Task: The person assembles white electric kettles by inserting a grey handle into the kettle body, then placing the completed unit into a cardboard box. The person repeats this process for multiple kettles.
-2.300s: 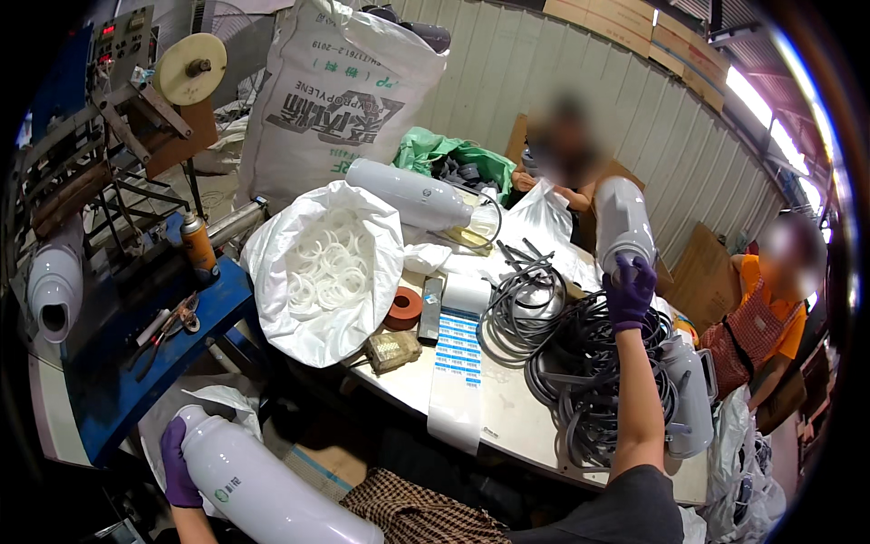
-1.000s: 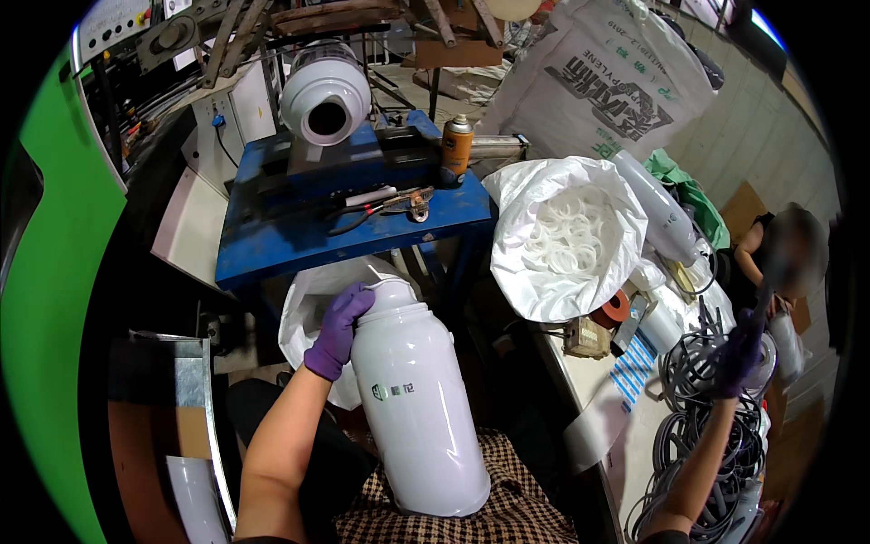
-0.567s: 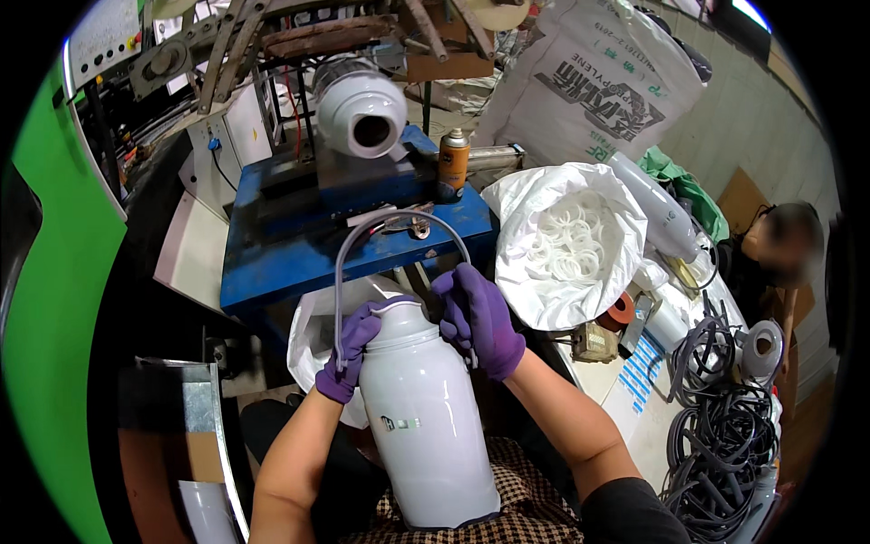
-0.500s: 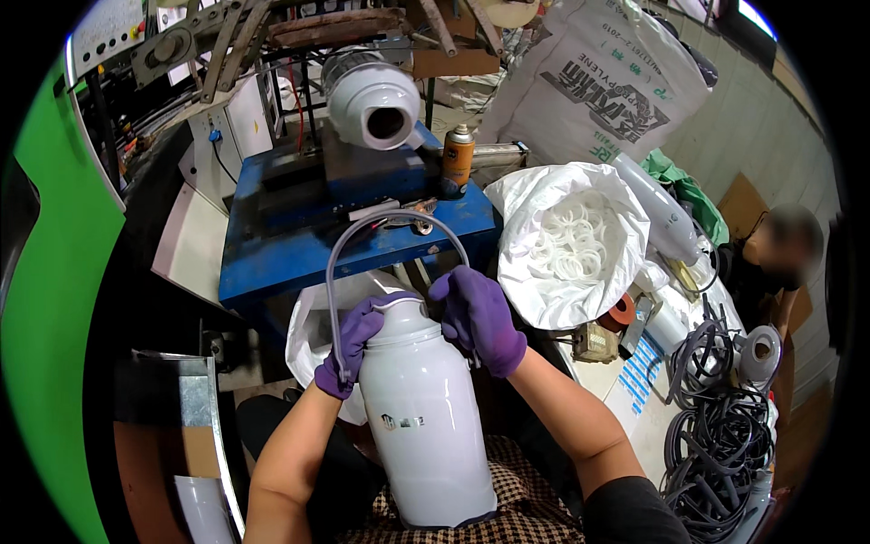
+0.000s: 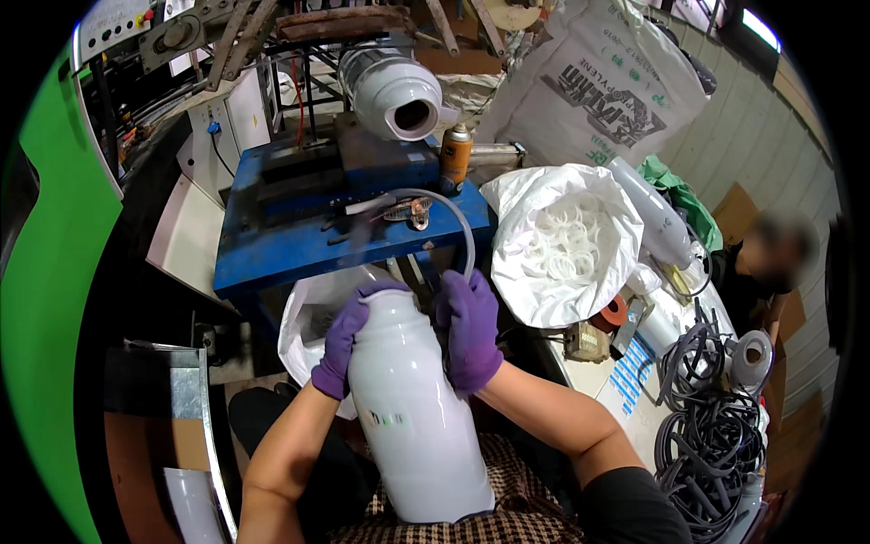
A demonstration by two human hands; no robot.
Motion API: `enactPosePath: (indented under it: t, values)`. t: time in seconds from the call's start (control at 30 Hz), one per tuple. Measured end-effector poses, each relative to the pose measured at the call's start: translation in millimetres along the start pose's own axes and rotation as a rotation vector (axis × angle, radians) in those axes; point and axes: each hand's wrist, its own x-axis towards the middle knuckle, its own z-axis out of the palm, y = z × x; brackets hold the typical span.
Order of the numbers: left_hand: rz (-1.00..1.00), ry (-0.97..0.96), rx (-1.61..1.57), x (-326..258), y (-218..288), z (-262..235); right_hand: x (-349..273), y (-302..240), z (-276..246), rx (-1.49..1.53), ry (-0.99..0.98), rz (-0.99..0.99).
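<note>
A tall, glossy grey-white jug [image 5: 417,408] leans back on my lap, its narrow neck pointing away from me. My left hand [image 5: 349,335], in a purple glove, is wrapped round the left side of the neck. In the purple glove on the other side, my right hand [image 5: 471,331] has its fingers closed round the lower right part of a grey carrying handle [image 5: 464,222]. The handle arches above the neck; its left part is smeared by motion, and I cannot tell whether that end is attached. The glove hides its right end.
Ahead, a blue metal bench [image 5: 362,240] holds an orange spray can [image 5: 456,156] and small tools; a similar jug [image 5: 394,95] is mounted above. To the right are a white sack of rings [image 5: 566,245], a coil of dark strips [image 5: 711,444] and another person [image 5: 770,263].
The handle's left part has swung and become blurred. My right fingers have closed round the handle's right part. The jug has turned slightly, its label shifting left.
</note>
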Motion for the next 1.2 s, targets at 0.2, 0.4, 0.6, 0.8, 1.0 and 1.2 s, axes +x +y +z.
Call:
enactPosePath:
  t: [0.2, 0.4, 0.6, 0.8, 1.0, 1.2]
  values:
    - [0.103, 0.269, 0.373, 3.0, -13.2, 0.8, 42.3, 33.8, -31.1, 0.231, -0.276, -0.061]
    - [0.91, 0.061, 1.809, 3.6, 20.4, 6.2, 51.8, 84.5, -67.1, 0.427, -0.608, 0.016]
    - [0.125, 0.168, 1.441, 15.6, -18.4, -64.8, 32.3, 47.8, -67.1, 0.563, -0.678, -0.099]
    - [-0.021, 0.072, -0.244, 8.6, 20.9, 35.7, 35.5, 72.1, -83.5, 0.714, -0.658, 0.013]
    - [0.067, 0.091, -0.123, -15.9, 27.5, -10.6, 37.9, 83.1, -46.3, 0.709, -0.642, 0.121]
    - [0.087, 0.211, 0.26, -24.9, 33.3, -0.9, 32.9, 79.4, -42.2, 0.772, -0.67, 0.27]
